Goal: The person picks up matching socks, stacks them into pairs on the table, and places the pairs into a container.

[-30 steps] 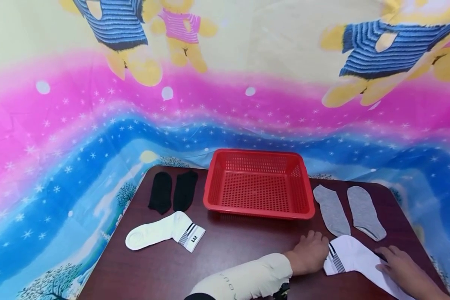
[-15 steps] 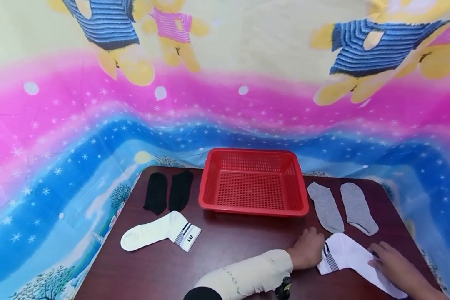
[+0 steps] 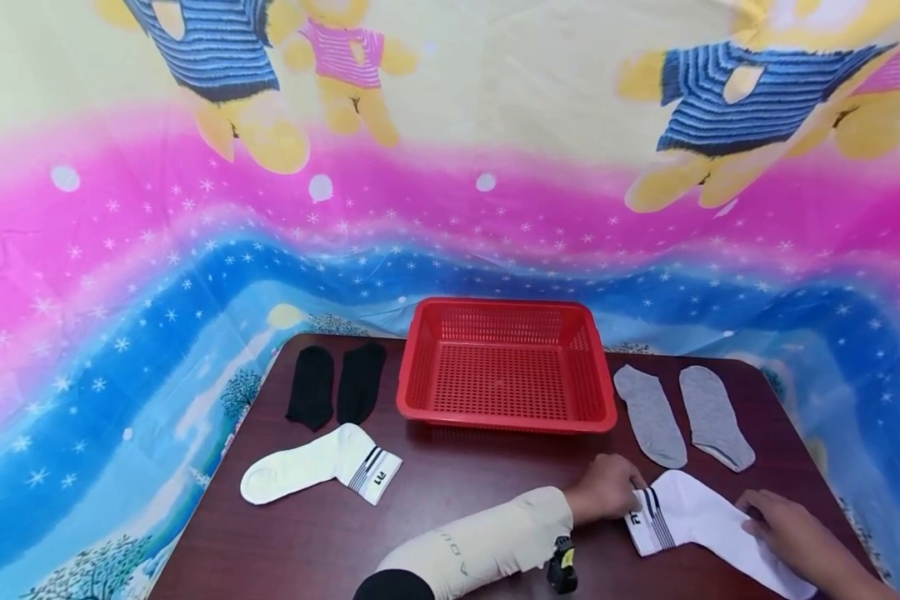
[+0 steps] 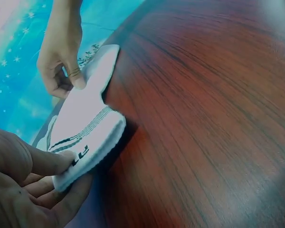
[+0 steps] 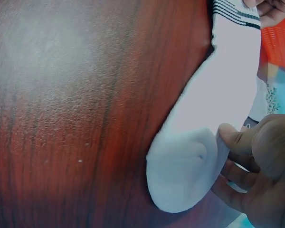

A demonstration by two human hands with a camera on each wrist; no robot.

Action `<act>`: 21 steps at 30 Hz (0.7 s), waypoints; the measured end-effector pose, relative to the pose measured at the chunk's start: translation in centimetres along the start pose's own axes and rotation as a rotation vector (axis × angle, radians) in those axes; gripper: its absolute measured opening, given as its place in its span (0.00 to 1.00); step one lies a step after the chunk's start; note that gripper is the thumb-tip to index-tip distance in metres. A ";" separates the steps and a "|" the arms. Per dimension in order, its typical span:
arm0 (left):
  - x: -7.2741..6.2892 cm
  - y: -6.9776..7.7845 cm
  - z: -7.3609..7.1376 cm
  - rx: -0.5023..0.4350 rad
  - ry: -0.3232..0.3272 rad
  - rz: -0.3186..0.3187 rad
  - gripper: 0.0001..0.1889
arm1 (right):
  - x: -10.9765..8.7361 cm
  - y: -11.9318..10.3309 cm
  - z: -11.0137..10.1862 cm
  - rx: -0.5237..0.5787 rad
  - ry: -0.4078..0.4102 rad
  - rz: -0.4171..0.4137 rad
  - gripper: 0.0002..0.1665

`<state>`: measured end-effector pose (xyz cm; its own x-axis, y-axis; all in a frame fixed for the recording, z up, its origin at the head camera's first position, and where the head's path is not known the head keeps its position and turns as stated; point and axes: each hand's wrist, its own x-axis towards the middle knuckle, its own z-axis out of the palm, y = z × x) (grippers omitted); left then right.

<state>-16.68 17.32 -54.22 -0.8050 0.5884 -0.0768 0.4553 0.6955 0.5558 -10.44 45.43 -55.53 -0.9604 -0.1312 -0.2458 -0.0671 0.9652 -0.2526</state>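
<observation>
A white ankle sock (image 3: 701, 521) with dark stripes and a small logo on its cuff lies at the right front of the table. At the cuff, my left hand (image 3: 606, 490) pinches the upper edge between thumb and fingers; the left wrist view shows the thumb beside the logo (image 4: 80, 156) and fingers underneath. Over the foot part, my right hand (image 3: 791, 533) grips the sock's edge, thumb on top and fingers below in the right wrist view (image 5: 261, 166). A matching white sock (image 3: 318, 467) lies flat at the left.
A red perforated basket (image 3: 506, 423) stands at the back middle of the dark wooden table (image 3: 480, 475). Two black socks (image 3: 311, 387) lie left of it, two grey socks (image 3: 651, 417) right of it. A printed cloth (image 3: 435, 208) hangs behind the table.
My left hand has shifted slightly left and back, and the logo on the cuff now shows. The right hand stays at the foot part. The head view has shifted a little.
</observation>
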 end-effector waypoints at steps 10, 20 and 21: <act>-2.0 -1.0 -2.3 -0.529 0.032 -0.272 0.09 | 0.0 -1.8 -1.5 0.081 -0.006 -0.012 0.08; -4.5 -4.4 -4.2 -1.007 0.030 -0.320 0.10 | 0.0 -5.5 -3.2 0.158 0.006 -0.102 0.04; -4.7 -4.7 -4.3 -1.023 0.029 -0.319 0.10 | 0.0 -5.7 -3.3 0.171 0.019 -0.123 0.03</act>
<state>-16.68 9.50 -52.90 -0.8454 0.4211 -0.3286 -0.3015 0.1318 0.9443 -10.95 40.69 -51.04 -0.9529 -0.2396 -0.1860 -0.1387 0.8895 -0.4354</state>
